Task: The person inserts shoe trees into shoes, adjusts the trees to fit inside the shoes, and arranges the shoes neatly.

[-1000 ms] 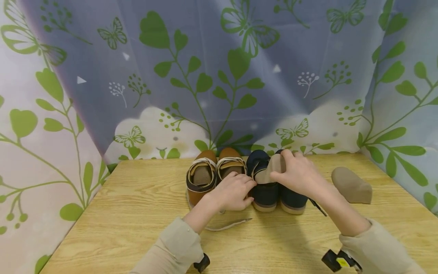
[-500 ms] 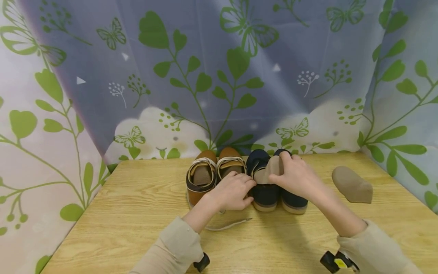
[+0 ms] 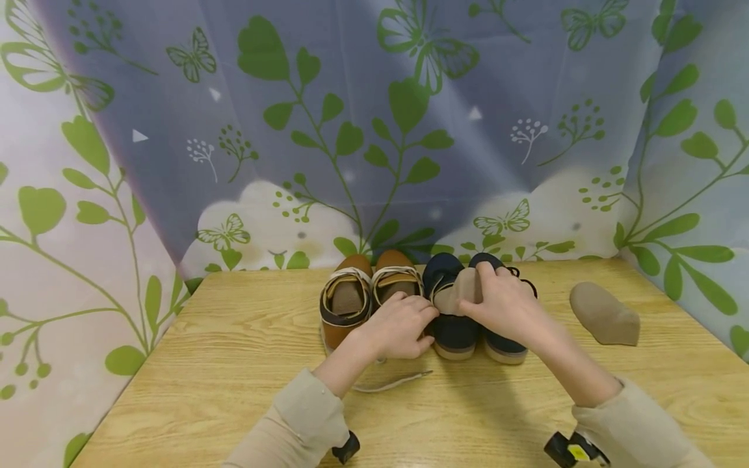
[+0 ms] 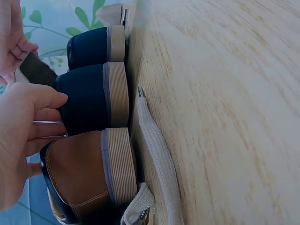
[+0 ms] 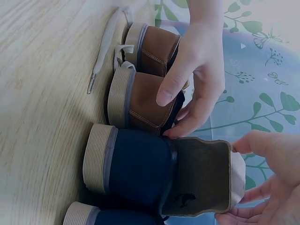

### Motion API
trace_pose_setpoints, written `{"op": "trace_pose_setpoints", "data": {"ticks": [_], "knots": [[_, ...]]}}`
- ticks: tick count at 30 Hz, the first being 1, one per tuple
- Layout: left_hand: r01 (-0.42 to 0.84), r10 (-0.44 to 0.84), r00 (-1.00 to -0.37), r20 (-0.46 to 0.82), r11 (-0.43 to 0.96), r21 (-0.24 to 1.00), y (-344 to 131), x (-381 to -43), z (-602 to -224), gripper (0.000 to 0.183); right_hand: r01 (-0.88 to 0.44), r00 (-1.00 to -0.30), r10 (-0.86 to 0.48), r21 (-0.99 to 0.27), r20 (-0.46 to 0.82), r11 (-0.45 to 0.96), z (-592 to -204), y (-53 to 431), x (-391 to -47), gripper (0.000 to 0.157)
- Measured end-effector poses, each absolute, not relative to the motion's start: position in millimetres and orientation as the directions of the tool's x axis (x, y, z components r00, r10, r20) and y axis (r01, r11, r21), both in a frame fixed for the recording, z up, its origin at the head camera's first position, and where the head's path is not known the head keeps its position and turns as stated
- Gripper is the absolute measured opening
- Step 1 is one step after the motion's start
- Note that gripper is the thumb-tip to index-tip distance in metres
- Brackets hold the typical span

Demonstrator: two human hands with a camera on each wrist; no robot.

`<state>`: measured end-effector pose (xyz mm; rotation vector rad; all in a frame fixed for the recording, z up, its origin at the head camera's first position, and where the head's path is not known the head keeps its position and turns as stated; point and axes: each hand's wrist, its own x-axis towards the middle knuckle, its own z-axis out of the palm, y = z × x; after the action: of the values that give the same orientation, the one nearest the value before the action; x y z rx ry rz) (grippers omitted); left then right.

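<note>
A beige insole (image 3: 467, 292) with a dark underside stands bent up out of the left navy shoe (image 3: 454, 337), its lower part inside the shoe's opening. My right hand (image 3: 506, 302) pinches the raised end between thumb and fingers, as the right wrist view also shows. My left hand (image 3: 394, 328) reaches over the right brown shoe (image 3: 398, 276), its fingers loosely bent. In the right wrist view a fingertip of the left hand (image 5: 199, 70) touches the navy shoe's collar. Beside it stands the other navy shoe (image 3: 504, 346), partly hidden by my right hand.
Another insole-like beige piece (image 3: 605, 315) lies on the wooden table (image 3: 246, 390) at the right. The left brown shoe (image 3: 345, 299) has loose pale laces. One pale lace (image 3: 398, 382) trails toward me on the tabletop. A patterned curtain (image 3: 328, 130) closes off the back.
My right hand has shifted slightly left, bringing the raised end of the insole with it. The left hand and the shoes keep nearly the same place.
</note>
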<state>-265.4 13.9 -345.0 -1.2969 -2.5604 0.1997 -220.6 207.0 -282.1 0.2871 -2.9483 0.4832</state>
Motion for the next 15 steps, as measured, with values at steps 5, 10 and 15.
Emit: {"op": "trace_pose_setpoints", "data": {"ticks": [5,10,15], "knots": [[0.772,0.810,-0.557,0.185,0.587,-0.245,13.9,-266.9,-346.8,0.042,-0.212,-0.970,-0.165,-0.293,0.177,0.932,-282.9,205.6,-221.1,0.068],[0.772,0.812,-0.551,0.193,0.584,-0.252,14.0,-267.1,-347.3,0.042,-0.212,-0.971,-0.166,-0.297,0.173,0.931,-284.3,204.4,-222.3,0.069],[0.773,0.813,-0.550,0.190,0.582,-0.251,14.0,-266.7,-348.0,0.042,-0.210,-0.972,-0.163,-0.307,0.170,0.928,-286.7,204.1,-222.9,0.070]]}}
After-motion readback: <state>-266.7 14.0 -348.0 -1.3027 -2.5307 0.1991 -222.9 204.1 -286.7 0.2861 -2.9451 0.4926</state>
